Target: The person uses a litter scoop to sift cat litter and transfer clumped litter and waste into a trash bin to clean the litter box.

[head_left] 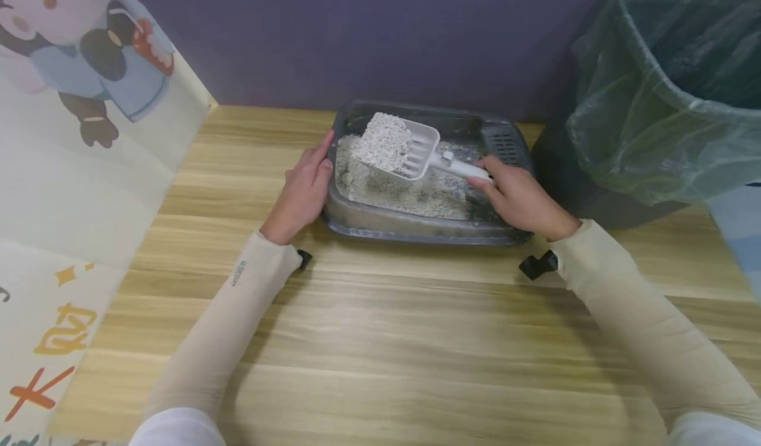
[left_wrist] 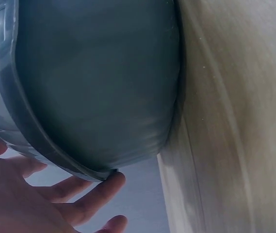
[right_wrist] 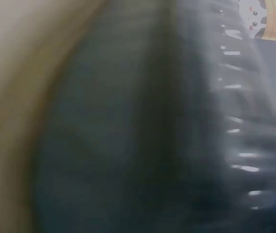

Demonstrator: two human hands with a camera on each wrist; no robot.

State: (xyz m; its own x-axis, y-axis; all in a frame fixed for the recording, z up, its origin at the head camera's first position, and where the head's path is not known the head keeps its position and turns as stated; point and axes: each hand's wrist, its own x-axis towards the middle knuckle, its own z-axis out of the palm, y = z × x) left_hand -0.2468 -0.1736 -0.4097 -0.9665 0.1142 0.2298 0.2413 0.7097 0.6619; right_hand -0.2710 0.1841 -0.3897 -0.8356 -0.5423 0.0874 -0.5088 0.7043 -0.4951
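A grey litter box (head_left: pixel 392 220) holding pale, grainy cat litter (head_left: pixel 380 191) stands on the wooden surface in the head view. My right hand (head_left: pixel 523 195) grips the handle of a white slotted litter scoop (head_left: pixel 454 165) over the box. Heaped litter (head_left: pixel 385 142) fills the front of the scoop. On the box's left end, my left hand (head_left: pixel 306 191) rests against the rim, its fingers (left_wrist: pixel 87 200) fairly straight along the rim in the left wrist view. The right wrist view is blurred; the box's wall (right_wrist: pixel 108 136) takes up most of it, and the scoop does not show.
To the right of the box stands a dark bin (head_left: pixel 585 175) lined with a clear plastic bag (head_left: pixel 630 135). A purple-grey wall (head_left: pixel 368 36) rises behind the box. On the left is a wall with cartoon pictures (head_left: pixel 89 56). Wooden surface (head_left: pixel 416 340) extends in front.
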